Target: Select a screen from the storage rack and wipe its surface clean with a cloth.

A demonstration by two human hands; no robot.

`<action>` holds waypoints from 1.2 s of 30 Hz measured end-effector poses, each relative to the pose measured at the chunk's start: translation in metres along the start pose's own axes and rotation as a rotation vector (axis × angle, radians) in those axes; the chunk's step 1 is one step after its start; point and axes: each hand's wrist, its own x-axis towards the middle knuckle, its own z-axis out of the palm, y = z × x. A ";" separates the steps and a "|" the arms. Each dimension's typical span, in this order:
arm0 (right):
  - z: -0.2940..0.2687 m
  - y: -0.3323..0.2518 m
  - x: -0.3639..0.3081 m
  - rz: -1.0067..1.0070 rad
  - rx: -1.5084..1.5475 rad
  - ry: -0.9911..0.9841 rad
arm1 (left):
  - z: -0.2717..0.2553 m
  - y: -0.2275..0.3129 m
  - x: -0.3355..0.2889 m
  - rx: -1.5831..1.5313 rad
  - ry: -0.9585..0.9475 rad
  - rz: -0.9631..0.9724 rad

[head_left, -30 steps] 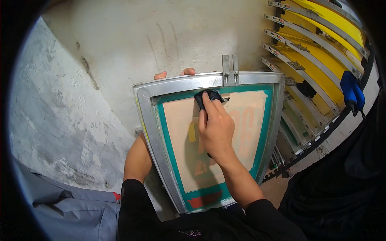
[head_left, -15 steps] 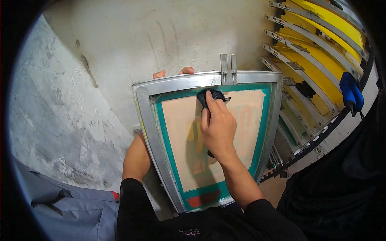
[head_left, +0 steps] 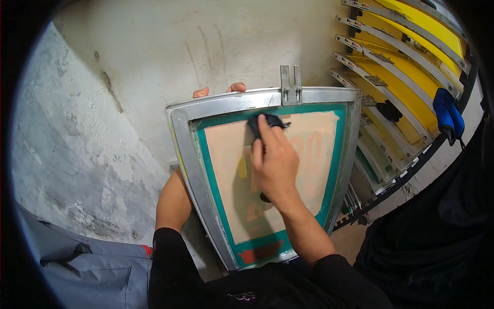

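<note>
A silk-screen printing frame (head_left: 177, 131) with silver metal sides stands tilted in front of me. Its mesh has a teal border (head_left: 209, 167) around a beige field (head_left: 222, 149) with faint lettering shapes. My right hand (head_left: 278, 162) pinches a bunched black cloth (head_left: 266, 123) against the upper part of the mesh, just below the top bar. Behind the frame reaches my left arm; two fingertips of my left hand (head_left: 218, 91) curl over the top bar, and the rest of that hand is hidden. A metal bracket (head_left: 291, 92) is fixed on the top bar.
At the right, a rack (head_left: 422, 162) holds several metal-framed screens (head_left: 406, 77), many with yellow mesh. A blue and black item (head_left: 447, 116) hangs on its edge. Grey cloth (head_left: 98, 262) lies at lower left, beside a worn wall (head_left: 77, 154). Black fabric (head_left: 427, 232) fills the lower right.
My right hand and the black cloth have slid slightly left along the top of the mesh. My left hand keeps its hold on the top bar.
</note>
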 end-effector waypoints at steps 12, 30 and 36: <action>0.010 -0.022 -0.006 0.003 0.038 -0.107 | 0.001 -0.001 0.000 0.031 -0.043 -0.044; 0.015 -0.027 -0.006 0.037 -0.017 -0.102 | -0.011 0.010 -0.004 -0.012 -0.084 -0.061; 0.009 -0.018 -0.004 0.017 0.045 -0.052 | -0.012 0.010 -0.004 0.008 -0.083 -0.050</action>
